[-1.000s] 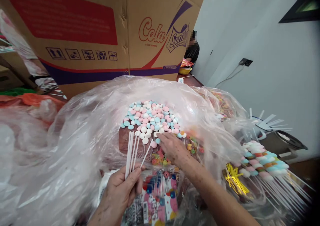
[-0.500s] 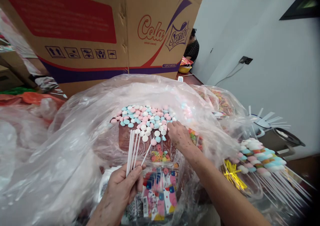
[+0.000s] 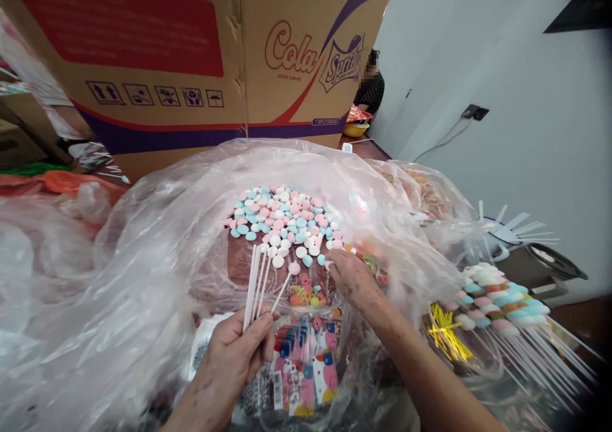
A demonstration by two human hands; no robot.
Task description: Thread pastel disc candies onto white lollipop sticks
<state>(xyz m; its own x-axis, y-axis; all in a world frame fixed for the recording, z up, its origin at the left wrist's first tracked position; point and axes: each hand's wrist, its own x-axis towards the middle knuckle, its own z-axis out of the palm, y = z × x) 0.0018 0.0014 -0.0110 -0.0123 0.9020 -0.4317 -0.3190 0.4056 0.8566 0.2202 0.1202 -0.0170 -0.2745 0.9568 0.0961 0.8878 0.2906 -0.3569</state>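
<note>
My left hand (image 3: pixel 241 349) is closed around several white sticks (image 3: pixel 253 285) that fan upward. One slanting stick carries a pink marshmallow disc (image 3: pixel 294 268) at its tip; the others look bare at the top. At the right edge of a pile of pink, blue and white marshmallow discs (image 3: pixel 282 218), my right hand (image 3: pixel 352 276) has its fingers pinched, with a pink disc (image 3: pixel 329 264) at the fingertips. Colourful gummy rings (image 3: pixel 306 292) lie just below the pile. Printed candy packets (image 3: pixel 301 374) are beneath, right of my left hand.
Clear plastic sheeting (image 3: pixel 143 247) surrounds the pile. A large cardboard box (image 3: pixel 191 56) stands behind. At right are finished marshmallow skewers (image 3: pixel 502 301), gold twist ties (image 3: pixel 449 333) and a pot-like container (image 3: pixel 540 263) beside loose white sticks. A person (image 3: pixel 373 88) sits beyond the box.
My right hand has drawn back slightly toward me from the pile's right side, a pink disc now showing at its fingertips. My left hand keeps the sticks nearly still.
</note>
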